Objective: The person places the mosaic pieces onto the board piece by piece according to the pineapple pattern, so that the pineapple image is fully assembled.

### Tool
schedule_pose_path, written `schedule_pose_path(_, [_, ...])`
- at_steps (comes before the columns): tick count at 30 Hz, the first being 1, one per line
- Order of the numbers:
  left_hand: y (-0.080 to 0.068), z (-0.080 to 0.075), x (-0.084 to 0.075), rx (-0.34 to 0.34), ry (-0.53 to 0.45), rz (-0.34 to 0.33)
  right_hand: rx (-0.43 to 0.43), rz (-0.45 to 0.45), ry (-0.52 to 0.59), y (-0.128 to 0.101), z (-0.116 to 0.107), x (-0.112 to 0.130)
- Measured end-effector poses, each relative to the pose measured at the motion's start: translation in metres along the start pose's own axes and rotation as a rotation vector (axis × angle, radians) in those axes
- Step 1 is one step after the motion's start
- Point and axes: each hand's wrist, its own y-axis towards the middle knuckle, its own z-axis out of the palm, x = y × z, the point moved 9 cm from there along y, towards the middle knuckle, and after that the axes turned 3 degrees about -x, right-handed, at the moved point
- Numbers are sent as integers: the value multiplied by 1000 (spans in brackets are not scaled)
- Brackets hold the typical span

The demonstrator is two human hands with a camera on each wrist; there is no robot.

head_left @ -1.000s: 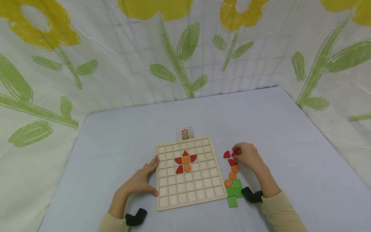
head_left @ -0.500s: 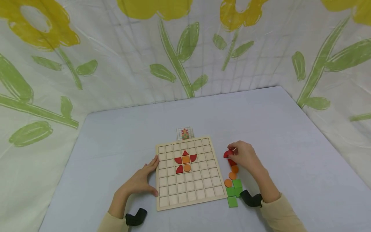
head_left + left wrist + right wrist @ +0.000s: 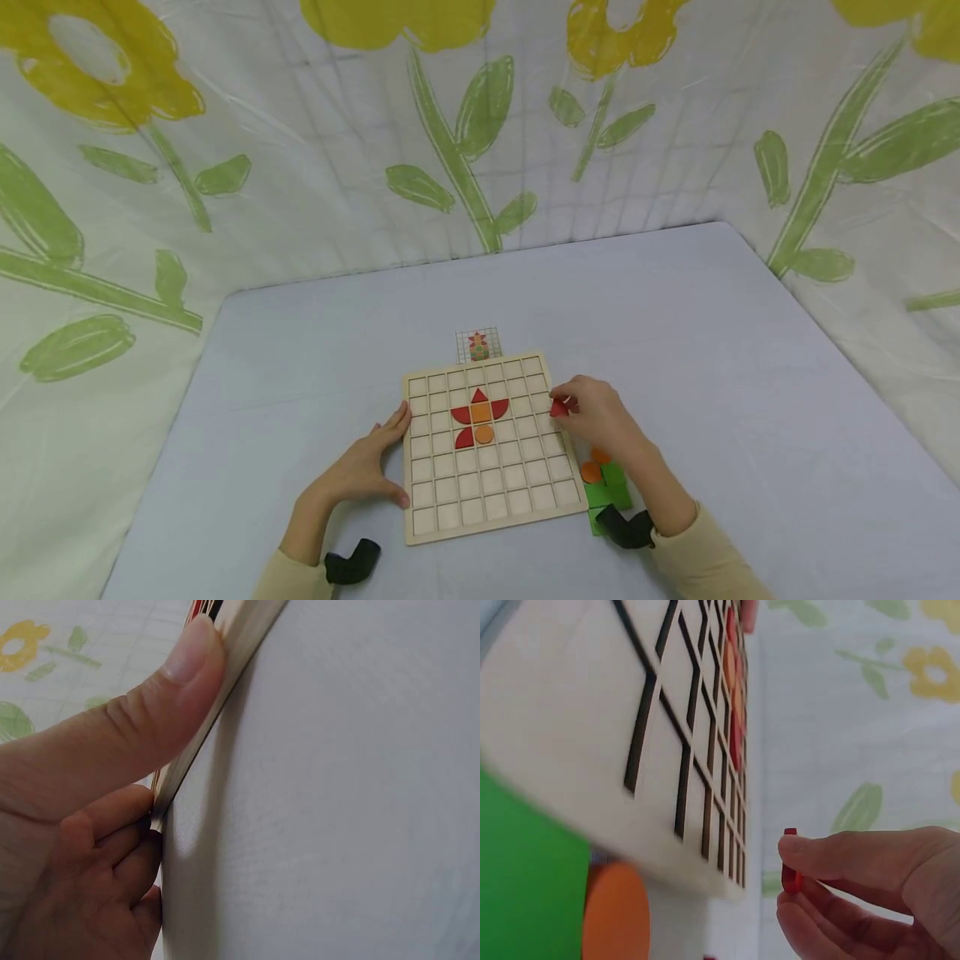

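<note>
Right grip [image 3: 597,410] pinches a red piece [image 3: 557,408], forearm [image 3: 660,483] partly hiding discs [image 3: 591,472]. Left grip [image 3: 363,463], unclenched, touches the board [image 3: 491,483]; card [image 3: 478,345] towards worktop's [image 3: 337,333] far edge.

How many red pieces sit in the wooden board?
4: a triangle above the orange square, left quarter-circle and right quarter-circle beside it, and a lower quarter-circle left of the orange circle. The right hand pinches another red piece.

- Some screened-off nook (home or studio, I cannot tell)
- Flower-printed white sheets [image 3: 300,208] hang on three sides
- Between them, a plain pale table [image 3: 637,300]
</note>
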Motion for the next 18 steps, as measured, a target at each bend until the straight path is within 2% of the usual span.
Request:
schedule_pose_path(4, [0, 0, 0, 0, 0, -2, 21, -35, 15, 2, 12, 15])
schedule_pose_path(11, [0, -1, 1, -4, -2, -3, 70, -189, -58, 9, 40, 42])
schedule_pose_path(18, [1, 1, 3, -4, -8, 1, 139, -216, -77, 16, 61, 52])
